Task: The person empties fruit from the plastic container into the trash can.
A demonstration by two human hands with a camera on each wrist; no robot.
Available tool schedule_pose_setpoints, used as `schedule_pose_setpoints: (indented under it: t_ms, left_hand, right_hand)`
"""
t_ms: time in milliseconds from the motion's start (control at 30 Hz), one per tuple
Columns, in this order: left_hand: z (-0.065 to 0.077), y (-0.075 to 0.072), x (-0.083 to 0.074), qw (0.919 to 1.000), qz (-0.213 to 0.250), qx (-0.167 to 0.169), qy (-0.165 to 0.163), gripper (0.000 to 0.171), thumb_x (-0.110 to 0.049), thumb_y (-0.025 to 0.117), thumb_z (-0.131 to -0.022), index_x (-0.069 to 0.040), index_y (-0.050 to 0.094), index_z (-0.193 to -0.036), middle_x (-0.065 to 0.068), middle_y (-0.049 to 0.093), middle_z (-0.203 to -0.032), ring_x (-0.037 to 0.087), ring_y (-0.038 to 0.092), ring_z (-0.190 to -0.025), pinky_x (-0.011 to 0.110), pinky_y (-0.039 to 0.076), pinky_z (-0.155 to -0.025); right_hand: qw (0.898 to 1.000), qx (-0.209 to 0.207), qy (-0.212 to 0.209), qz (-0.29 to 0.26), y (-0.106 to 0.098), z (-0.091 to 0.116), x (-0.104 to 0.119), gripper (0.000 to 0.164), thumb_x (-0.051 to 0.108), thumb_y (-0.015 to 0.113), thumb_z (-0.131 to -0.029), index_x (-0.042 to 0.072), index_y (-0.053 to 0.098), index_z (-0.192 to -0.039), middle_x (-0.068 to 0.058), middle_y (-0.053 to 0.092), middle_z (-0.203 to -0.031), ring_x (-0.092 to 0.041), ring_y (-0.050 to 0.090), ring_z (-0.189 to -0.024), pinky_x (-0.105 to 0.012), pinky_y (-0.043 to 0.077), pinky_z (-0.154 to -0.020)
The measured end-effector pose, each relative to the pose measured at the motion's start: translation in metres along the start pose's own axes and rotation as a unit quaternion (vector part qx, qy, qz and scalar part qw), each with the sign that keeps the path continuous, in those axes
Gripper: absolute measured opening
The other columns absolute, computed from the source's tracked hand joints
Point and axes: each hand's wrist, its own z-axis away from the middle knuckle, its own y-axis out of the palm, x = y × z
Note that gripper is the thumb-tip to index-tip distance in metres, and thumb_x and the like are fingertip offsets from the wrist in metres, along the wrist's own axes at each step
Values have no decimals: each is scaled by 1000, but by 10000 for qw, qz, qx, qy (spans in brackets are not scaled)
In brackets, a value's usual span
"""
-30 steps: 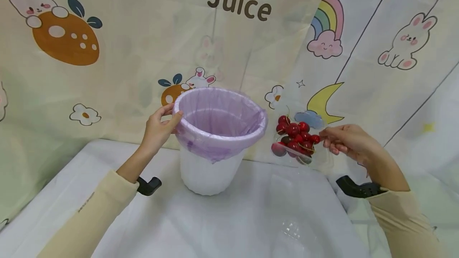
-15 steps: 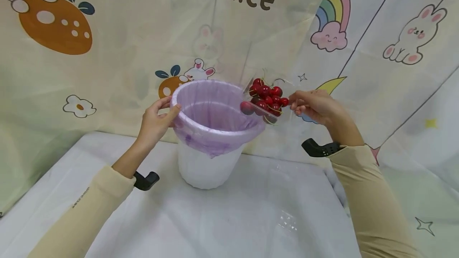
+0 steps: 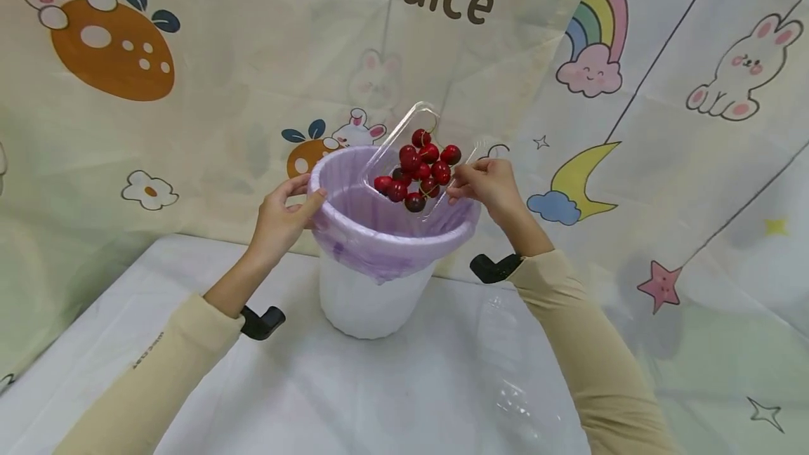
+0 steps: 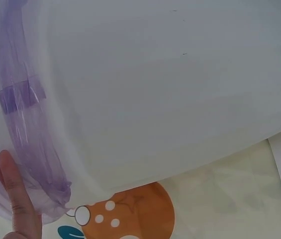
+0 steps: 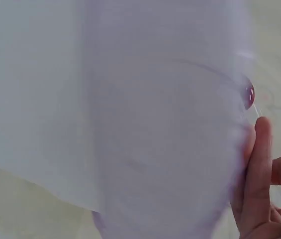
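Note:
A white bin stands on the table, lined with a purple plastic bag folded over its rim. My left hand grips the bin's rim on the left, thumb over the bag; the left wrist view shows one finger against the purple bag. My right hand pinches the right edge of a clear plastic tray, tilted over the bin's mouth. Several red cherries sit in the tray. In the right wrist view the bin fills most of the picture, and one cherry shows past the rim.
The white-covered table bears a clear crinkled plastic piece at front right. Behind the bin hangs a printed curtain with cartoon rabbits, fruit and a rainbow.
My right hand has carried the tray of cherries leftward and up from the right of the bin to over its mouth, tilting it. My left hand has stayed on the rim.

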Motion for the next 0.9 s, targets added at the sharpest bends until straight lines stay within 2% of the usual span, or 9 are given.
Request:
schedule_pose_setpoints:
  t_ms: [100,267,333,433,533,600,633,767,900]
  left_hand:
    - [0,1,0,10000,37,6,14,65,-32,59,-98,0,36,-148,22,46,-136,38,64,-107,15,55,-71]
    - [0,0,1,10000,43,-16,23,65,-33,59,-98,0,36,-148,22,46,-136,41,62,-109,15,55,-71]
    - [0,0,1,10000,33,-15,19,65,-33,59,-98,0,36,-148,22,46,-136,41,63,-109,15,55,-71]
    - [1,0,2,10000,13,-10,1,65,-34,59,-98,-1,36,-148,21,47,-136,40,63,-108,15,55,-72]
    - [1,0,2,10000,-5,-18,0,65,-34,59,-98,-1,36,-148,21,47,-136,40,63,-108,15,55,-71]
    - [1,0,2,10000,-22,-19,7,65,-34,59,-98,-1,36,-148,21,47,-136,40,63,-108,15,55,-71]
    - [1,0,2,10000,-33,-21,9,65,-34,59,-98,-1,36,-148,21,47,-136,40,63,-108,15,55,-71]
    - [1,0,3,10000,-49,-13,11,65,-34,59,-98,-1,36,-148,22,46,-136,40,63,-109,14,55,-71]
    - [1,1,2,10000,-48,-10,-13,65,-34,59,-98,-1,36,-148,22,46,-136,40,63,-110,14,55,-71]
  right_hand:
    - [9972,-76,-450,599,9,-1,-8,25,9,55,-98,-15,60,-104,-2,66,-65,-6,66,-51,-17,56,-61]
    - [9830,-292,-1399,1153,21,2,-16,21,6,55,-96,-14,62,-99,-24,70,-78,-2,64,-48,-14,54,-58]
    - [9748,-412,-1756,1314,25,3,-19,19,5,55,-95,-13,62,-95,-29,69,-81,-4,64,-48,-13,53,-56]
    - [9618,-543,-2232,1491,30,3,-23,15,3,55,-94,-11,61,-92,-30,68,-79,-14,67,-50,-13,52,-53]
    - [9403,-665,-2771,1861,33,3,-27,12,2,56,-93,-9,60,-91,-26,69,-75,-25,69,-54,-14,53,-52]
    - [9165,-772,-3256,2192,34,3,-30,10,1,56,-93,-8,60,-90,-23,69,-72,-28,69,-55,-19,55,-52]
    - [9005,-838,-3542,2380,34,2,-31,9,1,57,-93,-8,59,-90,-21,69,-70,-28,69,-55,-23,56,-53]
    - [8276,-1090,-4681,2899,34,-1,-36,6,-2,59,-91,-8,59,-91,-16,67,-65,-25,65,-54,-34,56,-51]
    - [7534,-1354,-5539,3276,33,-4,-36,5,-4,60,-89,-8,59,-91,-15,63,-64,-24,61,-53,-34,54,-49]
